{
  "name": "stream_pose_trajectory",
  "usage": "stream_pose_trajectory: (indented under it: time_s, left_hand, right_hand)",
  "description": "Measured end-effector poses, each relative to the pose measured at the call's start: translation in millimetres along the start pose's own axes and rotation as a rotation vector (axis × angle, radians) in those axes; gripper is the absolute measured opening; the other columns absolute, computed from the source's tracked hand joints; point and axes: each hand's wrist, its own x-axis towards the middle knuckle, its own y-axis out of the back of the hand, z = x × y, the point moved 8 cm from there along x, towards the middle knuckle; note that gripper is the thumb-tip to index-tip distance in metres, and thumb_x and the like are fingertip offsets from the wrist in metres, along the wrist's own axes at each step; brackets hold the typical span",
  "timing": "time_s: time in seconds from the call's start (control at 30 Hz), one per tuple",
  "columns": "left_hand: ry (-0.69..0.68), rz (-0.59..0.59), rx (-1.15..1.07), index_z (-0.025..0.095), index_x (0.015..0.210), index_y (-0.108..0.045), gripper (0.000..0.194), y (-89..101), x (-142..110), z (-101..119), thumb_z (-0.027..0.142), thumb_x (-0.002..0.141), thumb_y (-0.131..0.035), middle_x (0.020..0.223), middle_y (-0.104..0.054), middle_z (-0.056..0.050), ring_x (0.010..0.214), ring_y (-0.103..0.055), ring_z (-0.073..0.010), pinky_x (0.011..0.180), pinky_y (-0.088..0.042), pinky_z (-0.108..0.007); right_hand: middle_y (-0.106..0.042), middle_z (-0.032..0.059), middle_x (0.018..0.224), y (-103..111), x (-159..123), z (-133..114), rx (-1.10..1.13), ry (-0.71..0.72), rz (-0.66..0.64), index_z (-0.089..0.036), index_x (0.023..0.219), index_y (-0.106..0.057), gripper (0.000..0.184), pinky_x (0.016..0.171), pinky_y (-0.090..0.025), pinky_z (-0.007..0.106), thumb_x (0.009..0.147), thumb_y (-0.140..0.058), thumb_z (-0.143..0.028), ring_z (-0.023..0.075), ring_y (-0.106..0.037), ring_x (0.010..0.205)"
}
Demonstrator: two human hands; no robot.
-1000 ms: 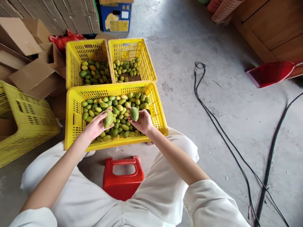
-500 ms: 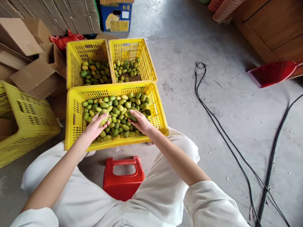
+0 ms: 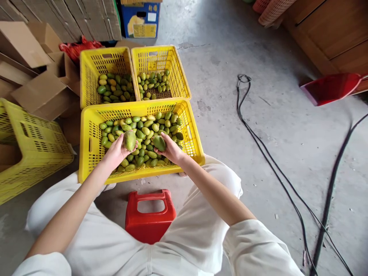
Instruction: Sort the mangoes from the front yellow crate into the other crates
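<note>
My left hand [image 3: 117, 150] is closed around a yellowish-green mango [image 3: 129, 140], its broad side turned up. In my right hand [image 3: 173, 149] is a darker green mango [image 3: 159, 143], with the thumb along its upper edge and the fingertips beneath. Both hands are over the near yellow crate [image 3: 138, 177], a short gap between the two fruits. Many loose mangoes [image 3: 143, 161] in green and yellow shades fill the bottom of that crate.
Behind it stand a left yellow crate [image 3: 83, 78] and a right yellow crate [image 3: 184, 82], both holding mangoes. Another yellow crate [image 3: 43, 147] lies left, by cardboard boxes [image 3: 43, 92]. A red plastic stool [image 3: 149, 222] is between my knees. Black cables [image 3: 267, 155] and a red dustpan [image 3: 330, 90] are right.
Both hands have turned their mangoes, so more of each fruit's surface faces up. The left mango has shifted slightly right. Crates and surroundings have stayed in place.
</note>
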Motion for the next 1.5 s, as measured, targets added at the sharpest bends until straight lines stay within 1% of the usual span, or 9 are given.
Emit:
stream_pose_trajectory:
  time_s: [0.2,0.33,0.4,0.6,0.73,0.9,1.13,1.33,1.5]
  left_hand:
    - [-0.001,-0.061,-0.017,0.022,0.123,-0.084,0.038,-0.6,5.3,-2.3,0.055,0.11,-0.097,0.107,-0.089,-0.011,0.104,-0.091,-0.0305,0.079,-0.074,-0.036]
    - [-0.035,-0.107,0.019,0.021,0.103,-0.079,0.053,0.6,5.6,0.3,0.028,0.071,-0.122,0.096,-0.081,-0.003,0.09,-0.083,-0.0228,0.062,-0.061,-0.025]
    - [-0.044,-0.114,0.016,0.021,0.101,-0.079,0.057,0.7,4.9,1.3,0.023,0.065,-0.123,0.091,-0.077,0.0,0.085,-0.079,-0.0199,0.06,-0.059,-0.023]
    - [0.039,-0.092,0.037,0.02,0.103,-0.08,0.03,-3.1,2.8,-6.5,0.035,0.101,-0.105,0.096,-0.085,-0.007,0.094,-0.09,-0.0264,0.079,-0.077,-0.035]
    - [0.091,-0.052,0.058,0.017,0.121,-0.086,0.018,-4.4,-0.1,-8.7,0.035,0.119,-0.083,0.114,-0.094,-0.015,0.108,-0.095,-0.0297,0.078,-0.077,-0.032]
    - [0.071,-0.016,0.032,0.017,0.125,-0.088,0.019,-2.1,-1.3,-4.5,0.033,0.115,-0.086,0.119,-0.096,-0.016,0.106,-0.094,-0.028,0.069,-0.068,-0.026]
    - [-0.044,-0.041,0.003,0.021,0.104,-0.087,0.031,5.6,2.6,-3.0,0.021,0.084,-0.111,0.116,-0.094,-0.011,0.113,-0.087,-0.0255,0.084,-0.068,-0.028]
    - [-0.059,-0.042,-0.045,0.022,0.12,-0.091,0.036,5.0,4.0,-1.5,0.047,0.101,-0.108,0.116,-0.09,-0.01,0.105,-0.082,-0.0228,0.09,-0.072,-0.033]
    - [0.013,-0.003,-0.04,0.018,0.112,-0.087,0.042,-0.5,1.4,-4.0,0.06,0.116,-0.093,0.108,-0.091,-0.013,0.088,-0.083,-0.0198,0.076,-0.068,-0.026]
  right_hand:
    - [-0.079,-0.0053,0.1,-7.3,-11.8,-10.6,-0.068,0.092,-0.029,-0.031,0.119,-0.071,0.075,0.079,-0.059,0.031,0.066,-0.119,-0.053,0.0173,-0.072,0.085]
    - [-0.083,-0.0014,0.096,-6.8,-8.2,-9.6,-0.101,0.072,-0.019,-0.031,0.107,-0.062,0.07,0.072,-0.053,0.03,0.083,-0.106,-0.079,0.018,-0.067,0.078]
    - [-0.085,0.0022,0.098,-4.6,-3.3,-9.2,-0.106,0.058,-0.005,-0.03,0.106,-0.066,0.064,0.066,-0.047,0.031,0.095,-0.094,-0.086,0.0181,-0.062,0.074]
    - [-0.078,0.0022,0.085,7.4,7.3,2.1,-0.099,-0.032,0.071,-0.03,0.107,-0.07,0.054,0.056,-0.036,0.031,0.102,-0.092,-0.078,0.0185,-0.056,0.062]
    - [-0.079,0.0006,0.089,1.3,2.5,4.4,-0.124,-0.023,0.005,-0.03,0.106,-0.064,0.062,0.058,-0.043,0.031,0.095,-0.099,-0.08,0.017,-0.062,0.064]
    - [-0.081,-0.0035,0.091,-1.9,-5.0,-4.9,-0.173,0.079,0.01,-0.029,0.11,-0.064,0.075,0.068,-0.054,0.03,0.072,-0.121,-0.059,0.0155,-0.068,0.073]
    - [-0.081,-0.0005,0.09,-5.2,1.0,-3.8,-0.136,0.063,-0.023,-0.031,0.102,-0.06,0.065,0.065,-0.047,0.031,0.098,-0.095,-0.086,0.0181,-0.065,0.07]
    - [-0.072,-0.0028,0.085,-6.5,2.7,-2.9,-0.007,0.065,-0.05,-0.028,0.103,-0.063,0.059,0.059,-0.036,0.028,0.1,-0.097,-0.076,0.0132,-0.05,0.065]
    - [-0.078,-0.0017,0.091,-4.5,0.9,-5.8,0.051,0.138,-0.078,-0.03,0.117,-0.063,0.08,0.061,-0.04,0.028,0.076,-0.119,-0.071,0.0142,-0.053,0.067]
